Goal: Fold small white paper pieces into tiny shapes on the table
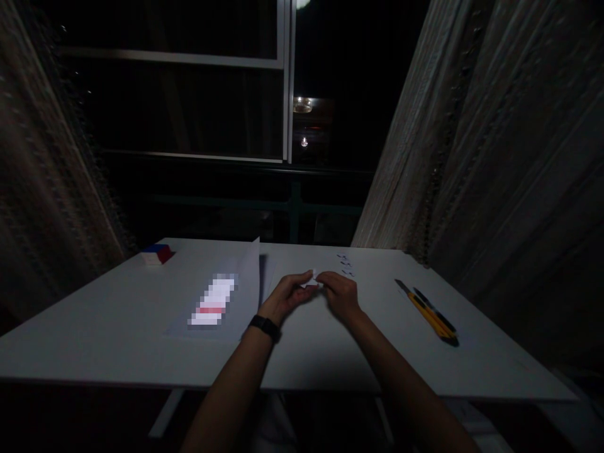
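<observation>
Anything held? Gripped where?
A small white piece, at the fingertips of the left hand and right hand; too small to tell which part is gripped.

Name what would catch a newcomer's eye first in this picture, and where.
The bright, pixelated patch on the left of the table leaps out of the gloom first. Then the eye finds the left hand and right hand meeting at a small white piece in the centre, and the yellow cutter lying to the right.

Gap btwn R hand (342,294) & cutter (429,314)
</observation>
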Action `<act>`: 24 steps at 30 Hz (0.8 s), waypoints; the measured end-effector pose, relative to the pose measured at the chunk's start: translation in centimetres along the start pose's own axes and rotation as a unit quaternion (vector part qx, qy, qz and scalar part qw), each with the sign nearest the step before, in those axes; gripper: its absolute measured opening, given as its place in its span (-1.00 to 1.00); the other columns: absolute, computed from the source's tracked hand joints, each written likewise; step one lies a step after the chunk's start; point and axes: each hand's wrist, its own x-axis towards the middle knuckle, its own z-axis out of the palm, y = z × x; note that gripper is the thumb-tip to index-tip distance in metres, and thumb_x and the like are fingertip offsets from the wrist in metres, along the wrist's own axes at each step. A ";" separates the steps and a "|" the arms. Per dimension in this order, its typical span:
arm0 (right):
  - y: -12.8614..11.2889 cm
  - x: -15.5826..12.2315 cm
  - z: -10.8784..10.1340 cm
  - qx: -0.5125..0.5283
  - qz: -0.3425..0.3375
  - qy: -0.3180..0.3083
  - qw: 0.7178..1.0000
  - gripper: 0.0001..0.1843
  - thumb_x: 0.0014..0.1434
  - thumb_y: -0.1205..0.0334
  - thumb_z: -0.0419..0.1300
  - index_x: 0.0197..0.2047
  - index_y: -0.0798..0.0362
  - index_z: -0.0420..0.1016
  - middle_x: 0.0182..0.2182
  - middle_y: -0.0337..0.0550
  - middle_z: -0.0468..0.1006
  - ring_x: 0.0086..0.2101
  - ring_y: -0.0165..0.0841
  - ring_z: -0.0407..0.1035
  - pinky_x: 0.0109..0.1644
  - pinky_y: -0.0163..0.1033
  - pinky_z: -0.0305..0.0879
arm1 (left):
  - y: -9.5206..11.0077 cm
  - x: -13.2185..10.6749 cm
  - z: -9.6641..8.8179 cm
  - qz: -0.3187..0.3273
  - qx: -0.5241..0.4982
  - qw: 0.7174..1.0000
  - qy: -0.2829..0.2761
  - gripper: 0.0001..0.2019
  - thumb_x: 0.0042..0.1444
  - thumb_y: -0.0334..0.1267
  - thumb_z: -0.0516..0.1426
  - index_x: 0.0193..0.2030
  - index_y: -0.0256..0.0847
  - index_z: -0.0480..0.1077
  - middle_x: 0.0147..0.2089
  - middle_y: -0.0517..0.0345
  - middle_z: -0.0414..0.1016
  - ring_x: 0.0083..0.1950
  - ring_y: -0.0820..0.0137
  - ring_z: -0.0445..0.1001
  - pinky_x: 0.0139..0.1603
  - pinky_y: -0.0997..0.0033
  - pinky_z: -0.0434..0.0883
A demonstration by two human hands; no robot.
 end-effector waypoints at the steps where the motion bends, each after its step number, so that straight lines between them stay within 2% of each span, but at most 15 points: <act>1: 0.0 0.0 0.0 0.002 -0.002 -0.003 1.000 -0.69 0.07 0.50 -0.01 -0.27 0.03 0.51 -0.29 -0.15 0.58 -0.24 -0.35 0.46 -0.14 -0.30 0.34 | -0.1 0.0 0.0 0.011 0.017 1.000 -0.004 -0.83 -0.05 -0.33 0.24 -0.34 -0.40 0.39 -0.45 0.04 0.48 -0.44 0.47 0.49 -0.45 0.62 0.41; 4: -0.1 0.1 0.1 0.007 -0.013 -0.005 1.000 -0.72 0.10 0.47 0.02 -0.27 0.02 0.51 -0.30 -0.15 0.58 -0.26 -0.36 0.46 -0.16 -0.30 0.34 | -0.3 -0.3 0.3 0.047 0.080 0.996 0.003 -0.73 -0.12 -0.21 0.29 -0.39 -0.38 0.38 -0.45 0.04 0.45 -0.40 0.46 0.48 -0.43 0.61 0.39; 7: -0.1 0.1 0.1 0.002 -0.023 -0.003 1.000 -0.74 0.10 0.45 0.04 -0.26 0.02 0.51 -0.30 -0.16 0.58 -0.28 -0.37 0.46 -0.16 -0.31 0.34 | -0.5 -0.5 0.4 0.051 0.113 0.992 0.011 -0.69 -0.16 -0.16 0.30 -0.40 -0.37 0.37 -0.45 0.05 0.44 -0.41 0.48 0.46 -0.44 0.60 0.38; 15: 0.3 -0.1 0.2 0.009 -0.020 0.000 1.000 -0.70 0.08 0.48 0.05 -0.24 0.00 0.53 -0.28 -0.17 0.57 -0.27 -0.39 0.45 -0.18 -0.34 0.32 | -0.5 -0.3 0.3 0.045 0.106 0.993 -0.016 -0.71 -0.11 -0.19 0.28 -0.36 -0.35 0.34 -0.47 0.08 0.41 -0.49 0.53 0.41 -0.48 0.58 0.38; 18: 0.3 0.0 0.3 0.018 0.001 -0.007 1.000 -0.71 0.08 0.46 0.04 -0.25 -0.01 0.54 -0.28 -0.18 0.57 -0.28 -0.39 0.45 -0.19 -0.33 0.32 | -0.6 -0.3 0.5 0.055 0.102 0.993 -0.008 -0.73 -0.10 -0.23 0.28 -0.35 -0.34 0.31 -0.47 0.10 0.40 -0.49 0.52 0.42 -0.48 0.57 0.39; 21: -0.2 0.4 0.6 0.043 0.065 -0.002 0.997 -0.78 0.12 0.35 0.06 -0.32 0.00 0.54 -0.34 -0.17 0.58 -0.32 -0.38 0.45 -0.21 -0.31 0.31 | -0.7 -0.2 0.8 0.079 0.109 0.990 0.034 -0.71 -0.10 -0.24 0.28 -0.31 -0.32 0.29 -0.46 0.10 0.40 -0.49 0.51 0.43 -0.49 0.57 0.38; 24: -0.9 0.8 0.9 0.076 0.189 0.013 0.979 -0.75 0.13 0.10 0.09 -0.41 0.05 0.51 -0.46 -0.18 0.56 -0.46 -0.38 0.41 -0.34 -0.31 0.29 | -0.8 -0.1 1.0 0.115 0.120 0.984 0.071 -0.67 -0.09 -0.23 0.27 -0.25 -0.31 0.27 -0.48 0.12 0.40 -0.51 0.52 0.42 -0.50 0.58 0.36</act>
